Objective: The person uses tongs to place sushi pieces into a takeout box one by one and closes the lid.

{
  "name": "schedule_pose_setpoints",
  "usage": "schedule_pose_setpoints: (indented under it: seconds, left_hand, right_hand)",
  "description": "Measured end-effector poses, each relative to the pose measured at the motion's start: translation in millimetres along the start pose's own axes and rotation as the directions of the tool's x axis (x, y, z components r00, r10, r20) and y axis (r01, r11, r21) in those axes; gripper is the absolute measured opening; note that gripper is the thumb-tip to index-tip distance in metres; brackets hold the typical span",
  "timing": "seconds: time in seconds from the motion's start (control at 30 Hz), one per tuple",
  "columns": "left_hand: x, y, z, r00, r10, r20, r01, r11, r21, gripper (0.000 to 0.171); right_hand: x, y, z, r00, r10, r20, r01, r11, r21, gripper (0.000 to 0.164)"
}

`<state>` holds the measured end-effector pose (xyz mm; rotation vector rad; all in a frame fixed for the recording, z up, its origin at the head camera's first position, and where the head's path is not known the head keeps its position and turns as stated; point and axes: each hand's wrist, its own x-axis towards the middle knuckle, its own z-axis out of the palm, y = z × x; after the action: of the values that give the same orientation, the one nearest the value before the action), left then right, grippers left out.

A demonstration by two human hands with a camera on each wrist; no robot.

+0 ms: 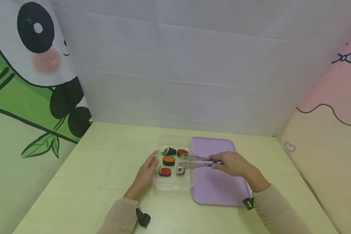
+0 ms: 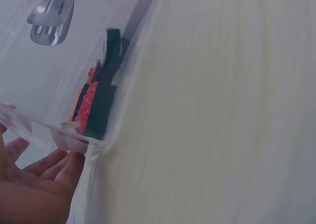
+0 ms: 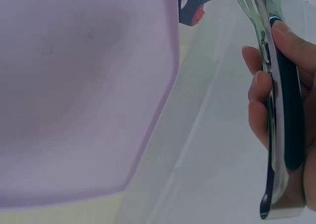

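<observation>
My right hand (image 1: 231, 163) grips a pair of metal tongs (image 1: 196, 158) with dark handles. The tong tips stand apart over the right side of a clear plastic box (image 1: 175, 186). Several toy sushi pieces lie in the box: an orange-topped one (image 1: 168, 161), two red-topped ones (image 1: 165, 172), a dark roll with a green end (image 1: 170, 151) and a small white-faced roll (image 1: 180, 170). Whether the tongs touch a piece cannot be told. My left hand (image 1: 146, 170) rests its fingertips against the left wall of the box, as the left wrist view (image 2: 42, 184) also shows.
A purple tray (image 1: 216, 191) lies right of the box, against its side, beneath my right hand. Left of the box lies a flat clear lid (image 1: 123, 165). A white backdrop (image 1: 178, 97) rises behind the pale table (image 1: 76, 201), with printed cloths at both sides.
</observation>
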<state>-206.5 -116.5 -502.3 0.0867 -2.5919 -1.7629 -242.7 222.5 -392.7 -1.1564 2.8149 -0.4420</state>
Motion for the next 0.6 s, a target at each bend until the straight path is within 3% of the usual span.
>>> schedule_pose_setpoints:
  seconds: [0.2,0.33,0.43,0.6]
  left_hand:
    - [1.4,-0.3,0.1,1.0,0.001,-0.004,-0.001,1.0,-0.004,0.054]
    - [2.8,-0.3,-0.1,1.0,-0.004,-0.011,0.004,1.0,0.0,0.052]
    - [3.1,-1.0,0.4,1.0,-0.002,-0.008,0.002,1.0,0.002,0.052]
    - [2.6,-2.3,0.7,1.0,0.015,-0.005,-0.015,1.0,0.0,0.052]
  right_hand:
    - [-19,16,-13,0.993,0.113,-0.041,-0.113,0.993,0.023,0.036]
    - [-30,25,-13,0.978,0.191,-0.084,-0.18,0.976,0.12,0.032]
    - [-37,30,-6,0.949,0.29,-0.121,-0.262,0.943,0.204,0.042]
    - [-47,41,6,0.873,0.449,-0.188,-0.391,0.877,0.279,0.056]
